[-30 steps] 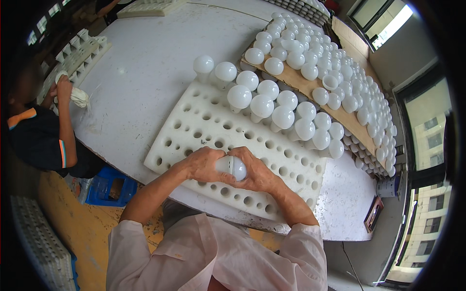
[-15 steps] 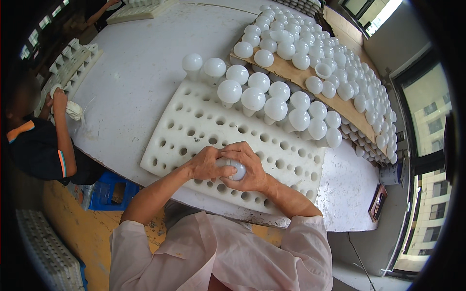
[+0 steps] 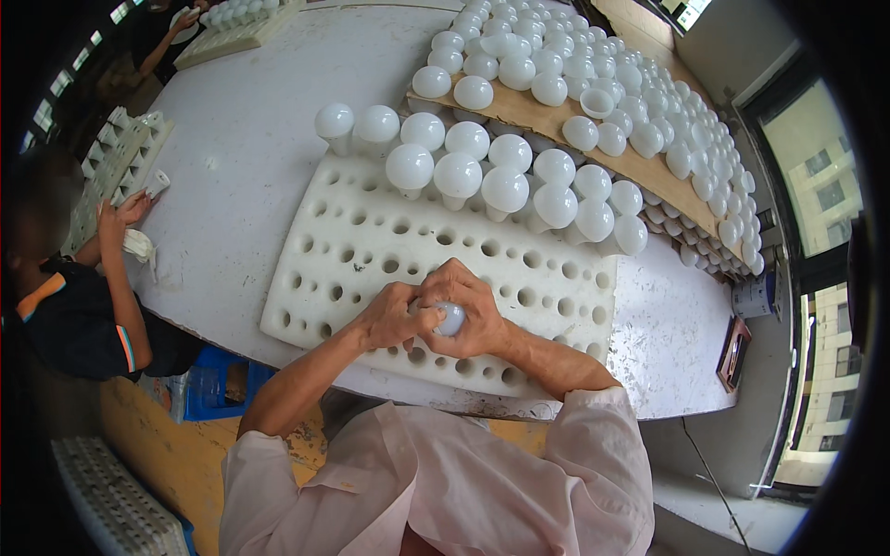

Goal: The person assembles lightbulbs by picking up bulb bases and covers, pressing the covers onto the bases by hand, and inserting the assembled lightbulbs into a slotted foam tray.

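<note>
Both sets of fingers (image 3: 454,281) curled around one white bulb (image 3: 451,320), above holed foam tray (image 3: 336,232)

Your shirt (image 3: 464,463): pale pink, creased, open at the neck near the lower edge, a front strip folding over. Left sleeve (image 3: 255,477) and right sleeve (image 3: 601,431) short, loose, same cloth, ending around the elbow. Chest pocket (image 3: 324,496) on your left side; small tan mark (image 3: 347,486) there, too tiny to make out. Dark grey trousers (image 3: 345,412) partly visible. Left hand (image 3: 391,317), right hand (image 3: 471,310): bare, forearms likewise.
</note>
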Tool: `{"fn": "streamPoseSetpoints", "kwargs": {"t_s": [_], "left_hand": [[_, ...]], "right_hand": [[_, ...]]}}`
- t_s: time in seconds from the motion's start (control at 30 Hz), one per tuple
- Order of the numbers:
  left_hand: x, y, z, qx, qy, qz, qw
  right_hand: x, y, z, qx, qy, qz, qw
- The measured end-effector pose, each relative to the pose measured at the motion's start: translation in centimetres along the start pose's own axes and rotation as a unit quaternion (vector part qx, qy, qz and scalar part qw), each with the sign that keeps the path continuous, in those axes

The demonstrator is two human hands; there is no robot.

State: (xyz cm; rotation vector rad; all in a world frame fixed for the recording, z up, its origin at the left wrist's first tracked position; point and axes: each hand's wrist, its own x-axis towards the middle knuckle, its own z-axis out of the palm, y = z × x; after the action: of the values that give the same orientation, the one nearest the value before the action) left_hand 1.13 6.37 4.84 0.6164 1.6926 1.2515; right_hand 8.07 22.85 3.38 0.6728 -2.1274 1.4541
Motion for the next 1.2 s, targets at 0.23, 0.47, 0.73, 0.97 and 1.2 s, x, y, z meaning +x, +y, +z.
{"fn": "streamPoseSetpoints", "kwargs": {"t_s": [0.23, 0.47, 0.73, 0.97, 1.2], "left_hand": [[-0.1, -0.5, 0.8, 0.15, 0.063, 0.084, 0.983], [0.0, -0.7, 0.2, 0.059, 0.025, 0.034, 0.997], [-0.1, -2.2, 1.5, 0.162, 0.201, 0.229, 0.939], [0.1, -1.1, 1.6, 0.164, 0.231, 0.144, 0.948], [1.1, -2.5, 0.1, -0.005, 0.196, 0.052, 0.979]], "right_hand": [[-0.2, 0.0, 0.2, 0.013, -0.006, -0.009, 1.0], [0.2, 1.1, 0.1, 0.011, -0.043, -0.011, 0.999], [-0.7, 0.6, -0.8, 0.008, -0.085, 0.135, 0.987], [-0.7, 0.7, -1.0, -0.006, -0.08, 0.127, 0.989], [-0.1, 0.7, -1.0, -0.005, -0.085, 0.186, 0.979]]}}
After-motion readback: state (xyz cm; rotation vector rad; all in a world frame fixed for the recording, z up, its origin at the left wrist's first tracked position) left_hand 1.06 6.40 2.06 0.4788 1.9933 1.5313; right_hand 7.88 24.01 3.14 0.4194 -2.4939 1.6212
